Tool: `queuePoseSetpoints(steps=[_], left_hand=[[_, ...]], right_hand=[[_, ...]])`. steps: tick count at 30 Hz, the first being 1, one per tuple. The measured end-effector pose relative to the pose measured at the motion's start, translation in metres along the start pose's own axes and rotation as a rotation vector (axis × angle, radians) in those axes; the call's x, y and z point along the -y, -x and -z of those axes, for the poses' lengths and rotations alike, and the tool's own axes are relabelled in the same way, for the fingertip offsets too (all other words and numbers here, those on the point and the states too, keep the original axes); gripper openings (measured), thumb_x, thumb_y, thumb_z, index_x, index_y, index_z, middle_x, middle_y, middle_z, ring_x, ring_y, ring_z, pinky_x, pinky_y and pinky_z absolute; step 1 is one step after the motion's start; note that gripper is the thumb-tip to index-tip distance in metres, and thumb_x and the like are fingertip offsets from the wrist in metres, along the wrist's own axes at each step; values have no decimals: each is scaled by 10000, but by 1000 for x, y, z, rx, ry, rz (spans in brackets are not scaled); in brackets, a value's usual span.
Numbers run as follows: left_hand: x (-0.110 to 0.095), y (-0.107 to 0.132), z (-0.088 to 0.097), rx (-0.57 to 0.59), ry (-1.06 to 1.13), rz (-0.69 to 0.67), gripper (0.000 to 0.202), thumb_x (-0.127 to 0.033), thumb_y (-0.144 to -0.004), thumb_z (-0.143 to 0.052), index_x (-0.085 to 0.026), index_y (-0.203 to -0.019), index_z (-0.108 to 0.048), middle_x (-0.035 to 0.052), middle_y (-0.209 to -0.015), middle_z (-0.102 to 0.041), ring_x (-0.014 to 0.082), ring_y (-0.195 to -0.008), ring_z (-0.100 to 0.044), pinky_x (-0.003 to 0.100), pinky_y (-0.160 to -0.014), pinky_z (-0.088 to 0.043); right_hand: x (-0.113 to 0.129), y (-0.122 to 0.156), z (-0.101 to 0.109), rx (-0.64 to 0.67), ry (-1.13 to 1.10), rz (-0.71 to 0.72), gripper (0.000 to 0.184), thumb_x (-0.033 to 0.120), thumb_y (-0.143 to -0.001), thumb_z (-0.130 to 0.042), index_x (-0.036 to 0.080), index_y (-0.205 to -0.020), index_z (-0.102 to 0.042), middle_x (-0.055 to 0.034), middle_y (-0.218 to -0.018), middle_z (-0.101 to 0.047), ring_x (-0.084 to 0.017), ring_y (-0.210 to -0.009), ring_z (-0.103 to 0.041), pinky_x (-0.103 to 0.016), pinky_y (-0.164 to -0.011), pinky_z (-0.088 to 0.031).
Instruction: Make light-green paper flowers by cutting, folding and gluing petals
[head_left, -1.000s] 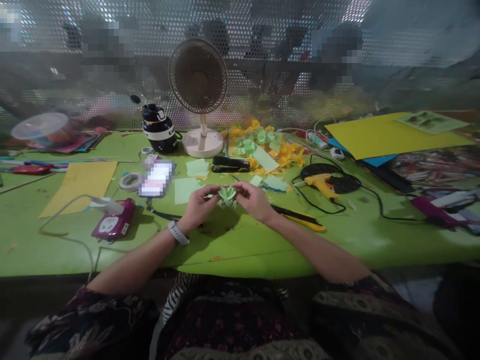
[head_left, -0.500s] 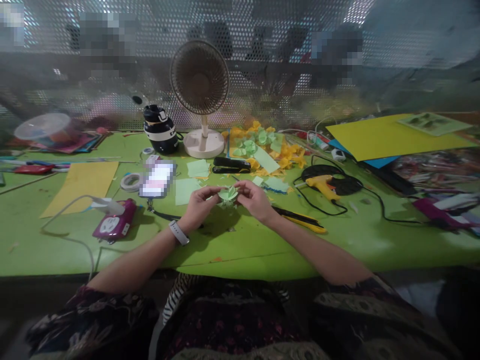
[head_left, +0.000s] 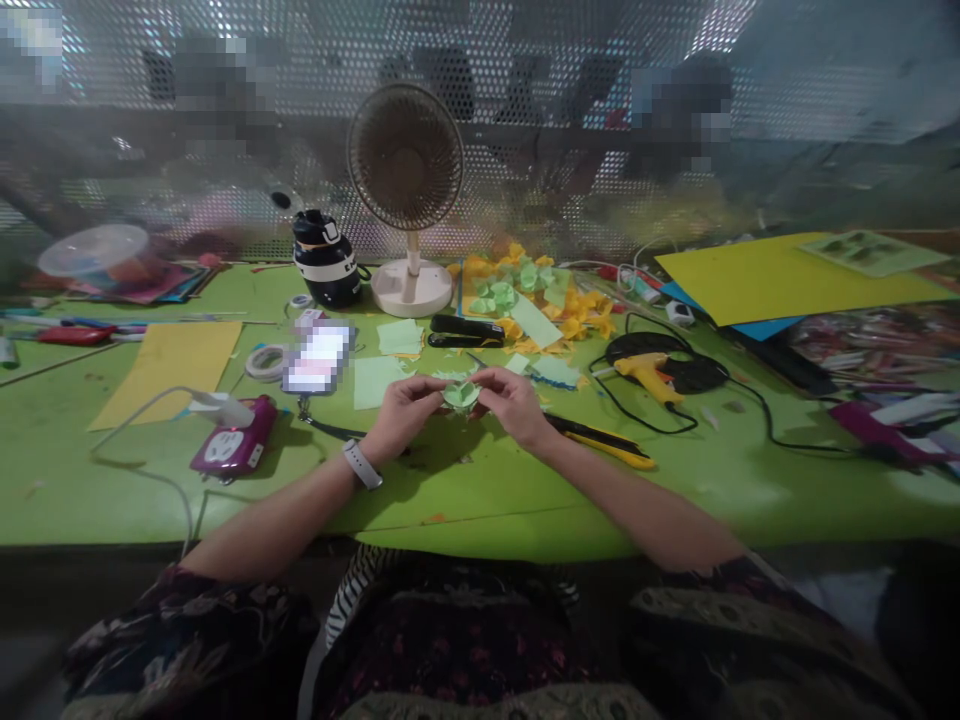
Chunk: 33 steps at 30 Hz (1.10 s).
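The left hand [head_left: 405, 414] and the right hand [head_left: 514, 408] pinch opposite edges of a small, cupped, pale-green paper flower [head_left: 460, 395], the fingers of each clamped on its rim. The flower sits between them, above the near-middle part of the glossy bright-green worktop [head_left: 465, 500]. A yellow-and-black utility knife [head_left: 606, 443] lies just beside the right wrist. A flat pale-green paper sheet [head_left: 376, 382] lies near the left hand, and a black stapler [head_left: 466, 332] rests beyond both hands, before a white-based round fan [head_left: 411, 290].
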<state>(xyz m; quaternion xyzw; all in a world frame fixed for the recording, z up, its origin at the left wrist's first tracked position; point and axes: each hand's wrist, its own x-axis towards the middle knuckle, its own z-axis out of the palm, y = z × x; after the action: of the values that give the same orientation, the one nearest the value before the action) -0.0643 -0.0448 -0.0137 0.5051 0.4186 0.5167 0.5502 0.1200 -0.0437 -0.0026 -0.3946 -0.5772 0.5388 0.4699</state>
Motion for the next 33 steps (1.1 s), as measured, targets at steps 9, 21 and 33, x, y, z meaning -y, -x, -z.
queuePoseSetpoints(steps=[9,21,33], left_hand=[[2,0,1,69,-32,42,424,-437,-691,-828,-150,-997,-767,77,-916,-775,181,-770,-715,315,-707,-609],[-1,0,3,5,-169,48,262,-386,-673,-808,-140,-714,-727,31,-686,-726,136,-615,-653,251,-623,-556],[-6,-10,10,-9,-210,171,346,-472,-703,-767,-144,-787,-701,80,-757,-747,163,-589,-687,198,-437,-473]], right_hand=[[-1,-2,-5,-49,-96,-121,204,172,-777,-707,186,-940,-585,13,-767,-708,-112,-596,-671,-258,-578,-623],[-6,-3,-5,-2,108,-72,68,102,-787,-642,168,-780,-631,6,-748,-698,-105,-604,-658,-265,-637,-606],[21,-29,68,-357,962,124,145,299,-862,-616,181,-888,-694,-93,-956,-720,-198,-769,-641,-352,-742,-521]])
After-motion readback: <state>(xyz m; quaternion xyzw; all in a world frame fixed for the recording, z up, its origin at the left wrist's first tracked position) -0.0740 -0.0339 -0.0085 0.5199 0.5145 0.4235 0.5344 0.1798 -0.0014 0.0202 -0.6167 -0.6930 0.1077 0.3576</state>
